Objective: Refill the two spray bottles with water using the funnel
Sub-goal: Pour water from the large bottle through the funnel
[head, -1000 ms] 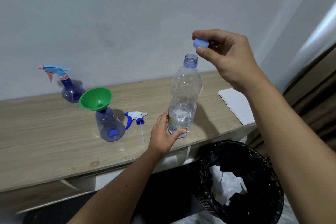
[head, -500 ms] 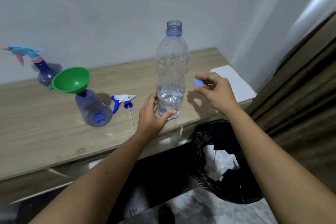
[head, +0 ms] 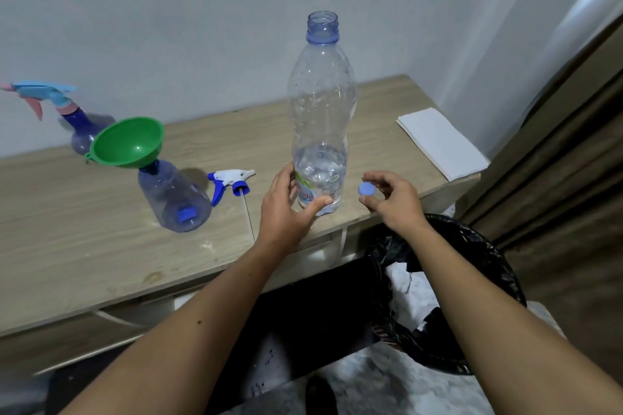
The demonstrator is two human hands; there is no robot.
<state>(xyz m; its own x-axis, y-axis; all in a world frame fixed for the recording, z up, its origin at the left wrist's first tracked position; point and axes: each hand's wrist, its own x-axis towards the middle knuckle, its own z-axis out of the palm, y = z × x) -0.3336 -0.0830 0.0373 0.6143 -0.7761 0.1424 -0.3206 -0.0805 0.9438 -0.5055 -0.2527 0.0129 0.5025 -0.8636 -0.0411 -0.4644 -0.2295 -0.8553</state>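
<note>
Water bottle (head: 321, 118), uncapped and holding only a little water, stands upright near the desk's (head: 84, 239) front edge, its base clasped by the left hand (head: 286, 209). Just to its right, the right hand (head: 392, 204) pinches the blue cap (head: 366, 188) between thumb and fingertips. Further left lie a detached spray head (head: 229, 184), then a spray bottle (head: 173, 197) with the green funnel (head: 128, 141) seated in its neck. A second, capped spray bottle (head: 79, 128) stands by the wall.
</note>
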